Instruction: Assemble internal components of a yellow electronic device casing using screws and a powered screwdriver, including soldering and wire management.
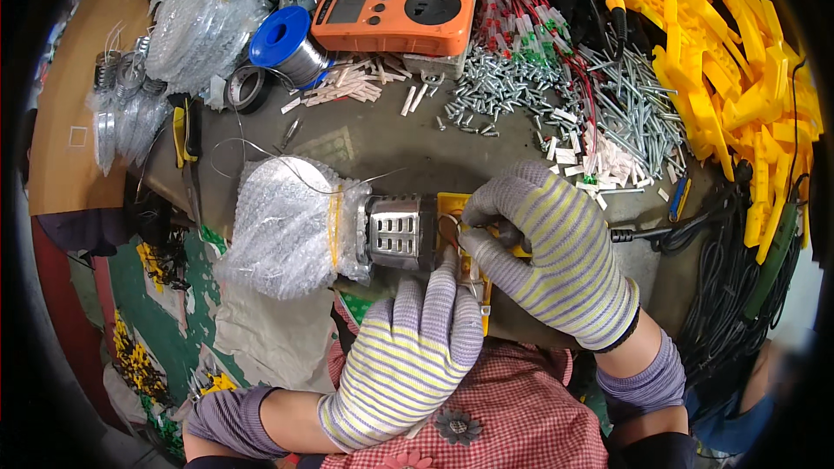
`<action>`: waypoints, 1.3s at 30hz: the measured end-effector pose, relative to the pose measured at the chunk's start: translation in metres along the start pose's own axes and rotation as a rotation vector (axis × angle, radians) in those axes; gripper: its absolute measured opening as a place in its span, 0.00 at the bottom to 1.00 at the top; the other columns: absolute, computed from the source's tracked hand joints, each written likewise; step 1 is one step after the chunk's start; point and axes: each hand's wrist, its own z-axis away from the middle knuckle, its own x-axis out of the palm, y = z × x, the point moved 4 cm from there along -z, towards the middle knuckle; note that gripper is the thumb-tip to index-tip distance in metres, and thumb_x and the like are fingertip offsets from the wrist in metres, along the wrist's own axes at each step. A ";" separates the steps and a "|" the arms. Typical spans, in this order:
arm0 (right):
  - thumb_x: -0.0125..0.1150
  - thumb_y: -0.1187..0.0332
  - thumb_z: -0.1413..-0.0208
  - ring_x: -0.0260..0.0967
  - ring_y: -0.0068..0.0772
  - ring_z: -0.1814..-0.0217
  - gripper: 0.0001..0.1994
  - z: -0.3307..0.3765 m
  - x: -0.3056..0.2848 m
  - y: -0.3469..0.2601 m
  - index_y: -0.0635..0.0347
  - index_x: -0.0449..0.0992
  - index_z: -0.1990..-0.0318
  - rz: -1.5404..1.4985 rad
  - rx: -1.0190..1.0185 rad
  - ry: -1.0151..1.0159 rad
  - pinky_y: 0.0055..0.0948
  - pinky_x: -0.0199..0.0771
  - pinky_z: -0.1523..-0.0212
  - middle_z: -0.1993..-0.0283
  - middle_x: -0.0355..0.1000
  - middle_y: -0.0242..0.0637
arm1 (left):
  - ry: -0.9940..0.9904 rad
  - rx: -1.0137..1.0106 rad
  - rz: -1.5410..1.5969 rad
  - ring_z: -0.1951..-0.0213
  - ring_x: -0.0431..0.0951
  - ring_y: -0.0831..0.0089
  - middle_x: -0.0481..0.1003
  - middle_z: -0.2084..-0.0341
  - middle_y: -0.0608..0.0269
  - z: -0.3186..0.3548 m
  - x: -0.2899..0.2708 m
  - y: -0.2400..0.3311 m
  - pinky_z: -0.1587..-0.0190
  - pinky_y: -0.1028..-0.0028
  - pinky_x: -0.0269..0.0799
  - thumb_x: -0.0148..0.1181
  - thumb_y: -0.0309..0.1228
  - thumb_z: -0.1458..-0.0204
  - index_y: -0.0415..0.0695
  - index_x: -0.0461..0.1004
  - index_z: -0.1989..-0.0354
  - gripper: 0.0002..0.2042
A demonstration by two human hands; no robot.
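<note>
Grey desk (pixel 408 143), crowded; we're using the orange meter (pixel 391 16) as reference. Our unit (pixel 387 243) lies on the near side of the meter: bubble-wrapped end (pixel 282 230) toward the left, vented metal sleeve (pixel 397 227) and black collar (pixel 427 233) mid, yellow shell (pixel 452 201) with thin wires (pixel 447 227) at the right end. Right hand (pixel 565 252): thumb and forefinger bent in over the wires; tips partly hidden, we can't tell if they're pinching. Left hand (pixel 404 365): fingers stretched out at the shell's near side; can't confirm a grip. Left of the meter: blue solder spool (pixel 295 50), black tape roll (pixel 229 94). Right and nearer: loose screws (pixel 495 82). Far right: yellow parts heap (pixel 749 108).
</note>
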 end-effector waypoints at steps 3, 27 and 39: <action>0.65 0.68 0.49 0.72 0.51 0.61 0.09 0.001 0.001 0.001 0.60 0.76 0.62 -0.022 -0.024 0.017 0.44 0.72 0.61 0.65 0.71 0.44 | 0.049 -0.017 0.004 0.65 0.78 0.57 0.75 0.51 0.36 -0.005 -0.004 -0.001 0.67 0.62 0.75 0.60 0.29 0.57 0.35 0.70 0.58 0.17; 0.58 0.63 0.49 0.72 0.44 0.63 0.07 -0.006 0.010 -0.009 0.55 0.76 0.68 0.322 -0.114 -0.062 0.39 0.71 0.67 0.68 0.69 0.41 | 0.130 0.183 0.059 0.71 0.74 0.64 0.75 0.53 0.39 -0.006 -0.003 -0.017 0.68 0.64 0.73 0.60 0.30 0.55 0.37 0.70 0.59 0.15; 0.65 0.67 0.45 0.75 0.46 0.62 0.11 0.008 -0.083 -0.001 0.59 0.78 0.56 0.603 -0.158 0.213 0.39 0.76 0.58 0.63 0.75 0.40 | 0.144 0.168 0.107 0.64 0.75 0.53 0.71 0.45 0.40 -0.005 -0.009 -0.022 0.62 0.58 0.73 0.60 0.28 0.49 0.39 0.68 0.48 0.19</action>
